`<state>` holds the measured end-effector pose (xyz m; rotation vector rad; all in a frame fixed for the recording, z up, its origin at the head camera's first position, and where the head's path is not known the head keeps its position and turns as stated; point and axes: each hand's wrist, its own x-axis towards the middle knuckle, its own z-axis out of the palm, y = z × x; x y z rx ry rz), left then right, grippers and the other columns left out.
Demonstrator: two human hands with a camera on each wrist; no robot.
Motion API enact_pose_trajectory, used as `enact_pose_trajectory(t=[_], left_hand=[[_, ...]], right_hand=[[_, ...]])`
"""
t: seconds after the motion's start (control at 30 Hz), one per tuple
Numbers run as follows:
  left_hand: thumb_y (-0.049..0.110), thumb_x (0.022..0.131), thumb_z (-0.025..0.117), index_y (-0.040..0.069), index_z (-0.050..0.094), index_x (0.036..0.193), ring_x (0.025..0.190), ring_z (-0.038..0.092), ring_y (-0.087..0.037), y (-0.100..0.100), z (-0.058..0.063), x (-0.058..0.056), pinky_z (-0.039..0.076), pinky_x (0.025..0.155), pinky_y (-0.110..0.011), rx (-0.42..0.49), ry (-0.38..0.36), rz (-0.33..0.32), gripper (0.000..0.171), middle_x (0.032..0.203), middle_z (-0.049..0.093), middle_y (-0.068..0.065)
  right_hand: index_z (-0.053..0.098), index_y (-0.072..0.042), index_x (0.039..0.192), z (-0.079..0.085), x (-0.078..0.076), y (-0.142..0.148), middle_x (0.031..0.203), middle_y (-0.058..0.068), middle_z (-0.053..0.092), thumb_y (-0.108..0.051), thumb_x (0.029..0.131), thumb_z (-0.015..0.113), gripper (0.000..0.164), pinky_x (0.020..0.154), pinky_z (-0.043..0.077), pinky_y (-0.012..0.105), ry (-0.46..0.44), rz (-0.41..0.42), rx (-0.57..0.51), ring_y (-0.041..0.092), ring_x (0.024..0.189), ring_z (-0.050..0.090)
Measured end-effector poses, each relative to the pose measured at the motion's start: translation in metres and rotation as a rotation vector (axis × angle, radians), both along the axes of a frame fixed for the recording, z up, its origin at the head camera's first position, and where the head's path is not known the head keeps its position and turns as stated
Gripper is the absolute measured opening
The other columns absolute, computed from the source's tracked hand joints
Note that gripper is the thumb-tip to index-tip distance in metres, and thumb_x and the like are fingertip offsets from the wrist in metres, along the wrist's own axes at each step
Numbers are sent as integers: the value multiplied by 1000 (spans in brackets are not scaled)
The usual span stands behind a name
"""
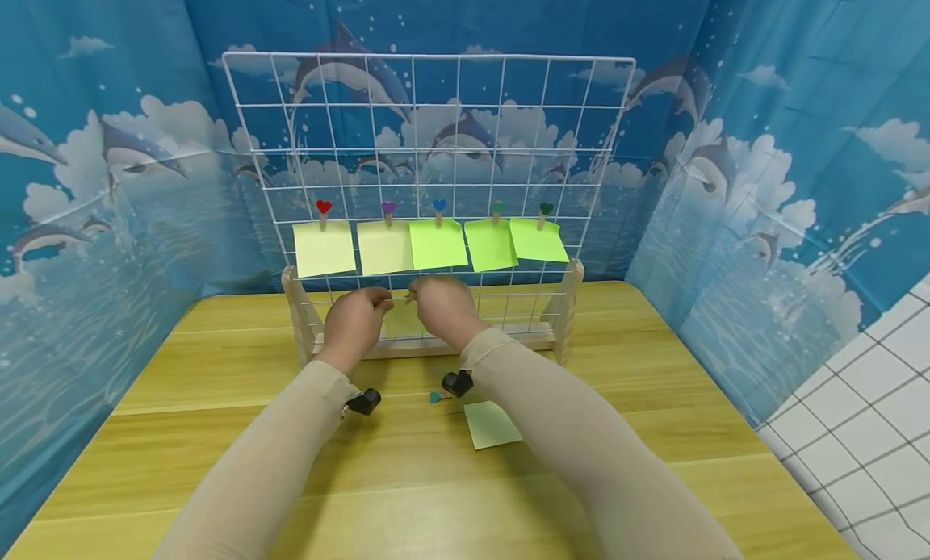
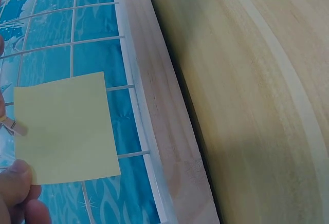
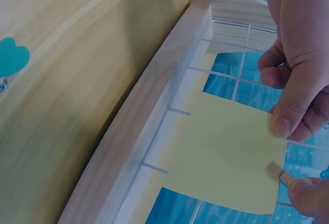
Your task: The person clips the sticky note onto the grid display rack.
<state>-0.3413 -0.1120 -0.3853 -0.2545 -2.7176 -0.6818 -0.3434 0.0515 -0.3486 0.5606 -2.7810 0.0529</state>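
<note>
Beside the lower part of the white wire grid [image 1: 436, 150], my left hand [image 1: 354, 322] pinches a corner of a yellow sticky note [image 2: 67, 129] between thumb and finger. My right hand [image 1: 448, 308] pinches a small wooden clothespin [image 3: 276, 168]. The clothespin's tip lies over the note's upper edge, as the right wrist view shows. The note lies against the grid wires. In the left wrist view only fingertips of the right hand show at the left edge.
Several sticky notes [image 1: 324, 249] hang in a row above, pinned by heart-topped clothespins [image 1: 439, 213]. A wooden base [image 1: 407, 348] supports the grid. On the table lie another note [image 1: 491, 424] and a teal heart clothespin [image 1: 436, 397]. Dolphin-print curtains [image 1: 94, 221] surround the table.
</note>
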Motion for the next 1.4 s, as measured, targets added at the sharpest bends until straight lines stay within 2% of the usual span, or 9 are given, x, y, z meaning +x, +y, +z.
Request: enact_pose_trajectory(t=[0.3, 0.57, 0.83, 0.97, 1.4], left_hand=[[38, 93, 53, 22, 67, 111, 82, 65, -18, 0, 0, 0, 51, 70, -37, -7, 4, 3, 28, 98, 70, 4], [36, 93, 54, 21, 68, 111, 83, 65, -18, 1, 0, 0, 51, 70, -37, -2, 5, 5, 27, 98, 70, 3], [34, 93, 55, 21, 68, 112, 85, 65, -18, 1, 0, 1, 52, 71, -37, 5, -8, 9, 26, 101, 70, 3], [34, 93, 55, 22, 68, 111, 83, 65, -17, 1, -1, 1, 52, 70, -37, 3, -1, 14, 25, 99, 70, 3], [37, 94, 52, 23, 66, 112, 83, 65, -17, 1, 0, 2, 52, 71, -37, -7, -6, 10, 27, 102, 69, 2]], right_hand=[[65, -21, 98, 2, 3, -1, 90, -10, 68, -13, 92, 54, 15, 55, 47, 19, 0, 9, 5, 6, 72, 61], [65, -21, 101, 0, 3, -1, 86, -8, 67, -17, 95, 52, 15, 52, 46, 19, 31, 15, 10, 6, 68, 60], [65, -23, 106, -4, 2, 1, 88, -9, 67, -26, 99, 44, 23, 54, 48, 20, 40, 15, 23, 7, 71, 61], [64, -23, 108, -6, 2, 3, 93, -9, 68, -26, 100, 42, 24, 56, 49, 20, 35, 32, 5, 6, 71, 62], [63, -22, 116, -10, 2, 6, 87, -6, 69, -25, 99, 45, 25, 44, 41, 19, 57, 79, -53, 5, 53, 53]])
